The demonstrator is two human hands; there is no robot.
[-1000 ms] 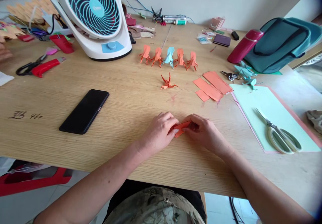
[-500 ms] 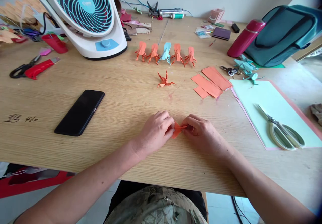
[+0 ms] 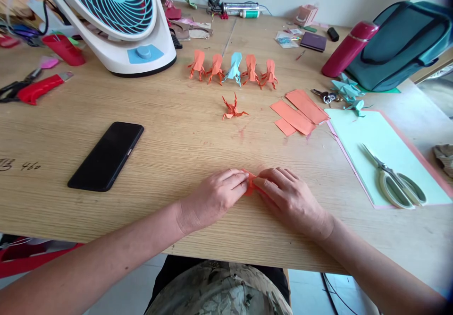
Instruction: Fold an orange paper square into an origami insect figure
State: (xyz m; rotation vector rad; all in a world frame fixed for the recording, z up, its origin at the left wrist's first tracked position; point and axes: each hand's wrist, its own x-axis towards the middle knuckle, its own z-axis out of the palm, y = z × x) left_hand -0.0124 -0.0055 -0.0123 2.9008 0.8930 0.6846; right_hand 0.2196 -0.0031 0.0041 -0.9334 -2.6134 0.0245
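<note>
My left hand (image 3: 215,197) and my right hand (image 3: 288,199) lie close together on the wooden table (image 3: 177,131), fingers pressed down on a small folded piece of orange paper (image 3: 250,183). Most of the paper is hidden under the fingers. Farther back stands a row of folded paper figures (image 3: 233,67), orange with one light blue, and a single orange paper figure (image 3: 232,108) sits in front of the row. Orange paper strips (image 3: 299,112) lie to the right of it.
A black phone (image 3: 106,155) lies at the left. A white and teal fan (image 3: 116,17) stands at the back left, with red-handled cutters (image 3: 33,88) beside it. Scissors (image 3: 396,183) rest on a light green sheet (image 3: 375,149) at the right. A red bottle (image 3: 348,48) and teal bag (image 3: 399,46) are behind.
Both hands have lowered and flattened onto the orange paper, pressing it against the table. The view has shifted slightly, nothing else on the table has moved.
</note>
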